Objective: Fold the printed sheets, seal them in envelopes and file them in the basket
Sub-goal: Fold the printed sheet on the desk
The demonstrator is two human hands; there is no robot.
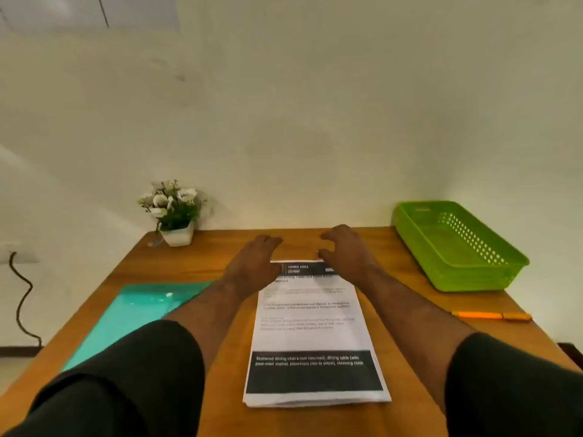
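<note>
In the lower middle of the frame a stack of printed sheets [315, 335] lies flat on the wooden table [208, 257], its near edge toward me and its far edge under my hands. My left hand [254, 263] rests over the stack's far left corner with the fingers loosely bent, holding nothing that I can see. My right hand [345, 250] is at the far right corner, fingers curled downward at the paper's edge; whether they pinch the top sheet I cannot tell. At the right of the frame the green basket [410, 228] sits on the table's far corner, well apart from the sheets. An orange pen [492, 316] lies near the right edge, a teal folder [138, 310] at lower left, a potted plant [175, 212] at the back.
</note>
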